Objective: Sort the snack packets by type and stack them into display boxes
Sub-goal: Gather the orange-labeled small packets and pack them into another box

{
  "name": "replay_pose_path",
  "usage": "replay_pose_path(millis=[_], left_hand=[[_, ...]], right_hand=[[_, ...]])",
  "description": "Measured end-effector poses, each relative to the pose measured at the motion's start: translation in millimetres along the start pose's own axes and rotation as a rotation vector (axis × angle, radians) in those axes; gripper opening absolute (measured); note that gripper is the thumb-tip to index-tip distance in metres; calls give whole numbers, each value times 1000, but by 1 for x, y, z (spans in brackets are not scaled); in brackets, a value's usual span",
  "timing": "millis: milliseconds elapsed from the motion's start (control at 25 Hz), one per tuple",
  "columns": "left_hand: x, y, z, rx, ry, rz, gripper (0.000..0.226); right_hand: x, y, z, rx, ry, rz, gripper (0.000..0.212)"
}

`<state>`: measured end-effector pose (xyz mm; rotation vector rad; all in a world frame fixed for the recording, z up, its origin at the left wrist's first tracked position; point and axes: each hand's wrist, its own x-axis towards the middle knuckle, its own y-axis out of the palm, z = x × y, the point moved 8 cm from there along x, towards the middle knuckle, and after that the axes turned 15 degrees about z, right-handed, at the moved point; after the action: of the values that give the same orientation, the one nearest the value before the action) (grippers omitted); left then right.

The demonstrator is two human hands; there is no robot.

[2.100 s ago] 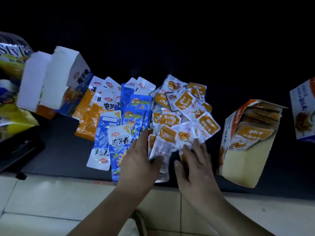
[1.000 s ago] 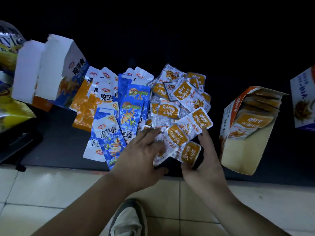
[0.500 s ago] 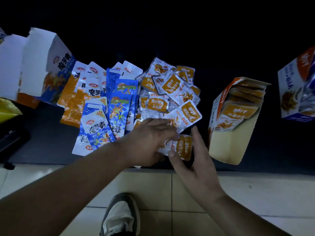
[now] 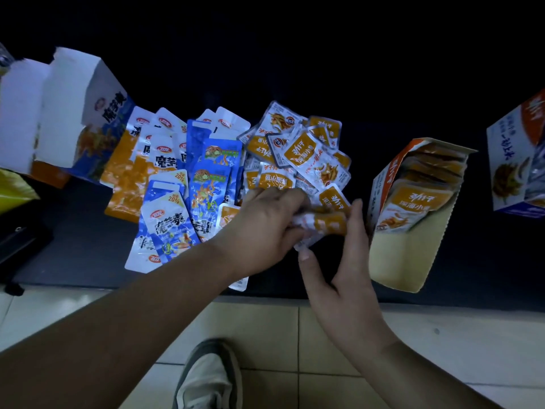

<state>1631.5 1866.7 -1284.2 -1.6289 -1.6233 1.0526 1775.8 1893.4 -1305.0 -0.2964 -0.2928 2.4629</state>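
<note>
At the far left of the dark counter stands an opened white-and-blue display box, with a yellow bag just near of it at the edge of view. Right of that box, long orange packets and then blue packets lie overlapping. Past them is a loose heap of small orange packets. My left hand reaches over the near side of the heap, its fingers curled round a bundle of those small packets (how many, I cannot tell). My right hand grips the same bundle from the right, thumb at its near corner, fingers up along its right end. Just beside those fingers, an orange display box lies tilted and open, with stacked packets inside. Farther right is another printed box, cut by the frame. Nearest me are the tiled floor and my shoe.
</note>
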Motion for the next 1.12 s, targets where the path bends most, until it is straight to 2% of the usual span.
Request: replay_pose_path(millis=[80,120,200,280,360,440,520,600,640,720,840,960,1040,1120], left_hand=[[-11,-12,10,-335,-121,-97,22],[-15,-11,12,-553,-155,-91,19],[-22,-13,-2,-833,-129,-86,26],[-23,-12,-14,-876,-111,-88,32],[-15,-11,-18,-875,-115,-78,38],[-9,-14,-14,-770,-93,-106,50],[-24,-17,5,-503,-158,-220,65],[-56,-16,28,-243,-325,-318,66],[-73,-9,35,-127,-407,-304,65],[-98,14,45,-12,-536,-176,75],[-102,31,52,-24,-598,-65,82],[-92,19,40,2,-499,-148,65],[-96,1,41,-207,-528,-298,37],[-102,-6,48,-598,-616,-408,7]], right_hand=[[10,-9,14,127,24,-36,90],[14,-12,20,238,51,-48,85],[22,-13,32,405,59,-12,62],[28,-14,38,420,57,8,32],[33,-20,35,382,90,-48,10],[39,-26,28,300,134,-94,2],[43,-30,18,273,175,-145,3],[44,-29,8,268,218,-157,4],[43,-26,4,254,238,-142,5],[41,-20,0,222,272,-98,6],[36,-19,4,166,290,-75,11],[32,-19,7,168,270,-38,44],[32,-19,4,200,275,-13,67],[32,-19,2,226,289,24,72]])
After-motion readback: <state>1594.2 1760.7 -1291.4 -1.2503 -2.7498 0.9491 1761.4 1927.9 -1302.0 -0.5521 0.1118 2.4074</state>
